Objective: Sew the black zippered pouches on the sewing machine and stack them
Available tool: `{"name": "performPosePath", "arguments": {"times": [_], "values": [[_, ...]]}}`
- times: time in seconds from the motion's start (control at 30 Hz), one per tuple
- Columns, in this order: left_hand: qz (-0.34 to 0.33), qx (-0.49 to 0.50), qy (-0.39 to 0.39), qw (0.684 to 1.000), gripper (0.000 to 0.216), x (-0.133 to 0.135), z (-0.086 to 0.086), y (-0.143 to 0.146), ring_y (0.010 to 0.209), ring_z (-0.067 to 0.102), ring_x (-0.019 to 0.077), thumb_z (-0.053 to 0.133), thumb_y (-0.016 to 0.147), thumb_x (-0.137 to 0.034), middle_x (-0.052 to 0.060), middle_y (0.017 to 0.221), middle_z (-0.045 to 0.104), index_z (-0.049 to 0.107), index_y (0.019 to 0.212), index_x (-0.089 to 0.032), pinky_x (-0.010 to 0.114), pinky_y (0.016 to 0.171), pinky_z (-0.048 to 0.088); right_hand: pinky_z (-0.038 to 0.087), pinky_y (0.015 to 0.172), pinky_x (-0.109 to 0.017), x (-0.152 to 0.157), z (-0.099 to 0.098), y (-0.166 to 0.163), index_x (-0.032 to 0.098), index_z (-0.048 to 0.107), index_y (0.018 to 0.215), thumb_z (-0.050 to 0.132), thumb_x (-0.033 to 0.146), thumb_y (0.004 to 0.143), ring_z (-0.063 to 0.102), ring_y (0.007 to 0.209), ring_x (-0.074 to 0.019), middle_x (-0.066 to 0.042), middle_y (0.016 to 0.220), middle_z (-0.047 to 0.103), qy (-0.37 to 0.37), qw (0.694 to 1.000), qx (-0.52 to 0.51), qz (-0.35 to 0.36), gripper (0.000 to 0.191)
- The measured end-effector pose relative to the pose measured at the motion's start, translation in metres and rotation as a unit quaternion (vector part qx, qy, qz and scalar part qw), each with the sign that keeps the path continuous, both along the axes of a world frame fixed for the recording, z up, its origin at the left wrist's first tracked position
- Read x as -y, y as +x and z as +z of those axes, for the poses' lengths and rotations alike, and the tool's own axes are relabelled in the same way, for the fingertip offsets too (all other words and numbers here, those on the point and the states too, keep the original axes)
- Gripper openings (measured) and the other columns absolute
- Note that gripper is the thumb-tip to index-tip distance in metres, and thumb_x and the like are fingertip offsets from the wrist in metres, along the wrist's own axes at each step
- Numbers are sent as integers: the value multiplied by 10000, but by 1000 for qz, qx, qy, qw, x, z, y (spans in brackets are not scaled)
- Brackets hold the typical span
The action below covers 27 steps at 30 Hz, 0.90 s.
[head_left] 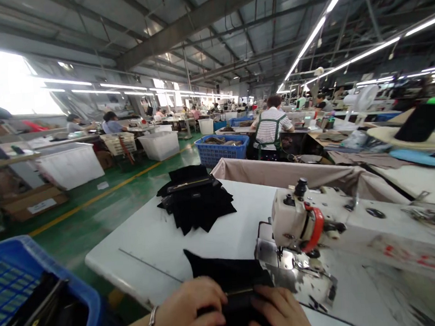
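A black fabric piece with a zipper [229, 274] lies at the front edge of the white table, just left of the sewing machine's needle area. My left hand [197, 306], with a bracelet at the wrist, is closed on its left side, fingers curled near the zipper. On the right side my right hand [280, 310] grips the same piece, its fingers bent over the cloth. Part of the fabric is hidden under both hands. Farther back on the table rests a stack of similar black zippered pieces [197, 199]. The sewing machine [294, 217] stands close beyond my right hand.
At lower left, a blue basket [33, 250] holds black pieces with zippers. A cloth-lined trough [277, 171] runs behind the table [144, 237]. A black thread cone [423, 119] stands at right. Ahead, a person in a striped top [270, 127] sits beside another blue basket [222, 150].
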<state>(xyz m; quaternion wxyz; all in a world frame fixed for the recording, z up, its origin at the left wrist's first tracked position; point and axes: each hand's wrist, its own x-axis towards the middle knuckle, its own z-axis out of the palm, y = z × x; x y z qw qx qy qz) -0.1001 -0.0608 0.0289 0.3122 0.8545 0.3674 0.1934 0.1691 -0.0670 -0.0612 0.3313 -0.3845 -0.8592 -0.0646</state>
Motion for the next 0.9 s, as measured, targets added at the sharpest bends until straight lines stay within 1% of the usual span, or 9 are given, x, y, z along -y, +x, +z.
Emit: {"name": "performPosePath", "arguments": {"times": [0.07, 0.17, 0.23, 0.37, 0.5, 0.6, 0.67, 0.77, 0.9], "values": [[108, -44, 38, 992, 255, -5, -12, 11, 1102, 582, 225, 712, 811, -272, 57, 1179, 648, 666, 1056, -216, 351, 979, 451, 598, 773, -343, 7, -6, -13, 264, 641, 1140, 702, 245, 763, 685, 916, -242, -50, 1127, 693, -8, 1000, 24, -1, 383], [131, -104, 81, 982, 574, -18, -20, 33, 1144, 509, 284, 857, 635, -381, 59, 1233, 586, 648, 1152, -244, 433, 1013, 401, 572, 858, -366, 18, -11, -22, 256, 616, 1159, 635, 140, 727, 643, 1043, -253, -65, 1214, 644, -42, 998, -29, -27, 448], [116, -126, 92, 981, 471, -22, -20, 47, 1065, 519, 277, 839, 640, -373, 51, 1126, 604, 673, 1057, -230, 425, 960, 418, 545, 915, -388, 26, -12, -21, 236, 606, 1137, 597, 154, 743, 607, 1109, -262, -89, 1251, 607, -71, 990, -103, -68, 403], [117, -136, 70, 981, 78, -18, -14, 63, 872, 545, 224, 642, 714, -150, 44, 886, 611, 608, 781, -169, 354, 824, 435, 555, 874, -399, 38, -8, -12, 210, 555, 1129, 549, 245, 822, 601, 1099, -270, -120, 1197, 606, -123, 950, -234, -169, 309], [137, -5, -95, 986, 161, -9, 9, 61, 662, 537, 147, 565, 707, -104, -23, 727, 588, 533, 841, -186, 249, 607, 400, 569, 824, -333, 43, 13, -2, 230, 600, 1043, 518, 283, 869, 622, 1066, -239, -93, 1149, 629, -183, 936, -251, -165, 200], [73, 164, -261, 948, 347, -4, 29, 61, 834, 599, 174, 648, 716, -135, 4, 897, 645, 556, 1047, -181, 250, 726, 440, 531, 922, -378, 41, 44, 6, 249, 658, 903, 554, 296, 878, 595, 1129, -249, -87, 1212, 614, -174, 955, -208, -116, 116], [38, 234, -333, 913, 419, -2, 38, 62, 925, 609, 210, 734, 729, -245, 42, 981, 664, 590, 1112, -159, 278, 799, 447, 527, 935, -387, 40, 67, 12, 262, 677, 868, 601, 295, 864, 583, 1155, -257, -81, 1246, 609, -168, 969, -166, -75, 82], [66, 284, -369, 883, 386, 3, 44, 65, 875, 623, 216, 784, 728, -365, 67, 912, 686, 672, 1001, -116, 285, 774, 456, 543, 901, -337, 40, 93, 18, 271, 690, 842, 571, 303, 907, 623, 1093, -225, -67, 1181, 652, -182, 973, -137, -31, 140], [98, 332, -375, 860, 416, 11, 43, 68, 919, 638, 227, 834, 692, -333, 69, 936, 706, 697, 1034, -140, 302, 832, 473, 560, 789, -244, 41, 105, 20, 280, 699, 842, 523, 313, 948, 674, 924, -170, -29, 971, 707, -193, 969, -153, -23, 208]]}}
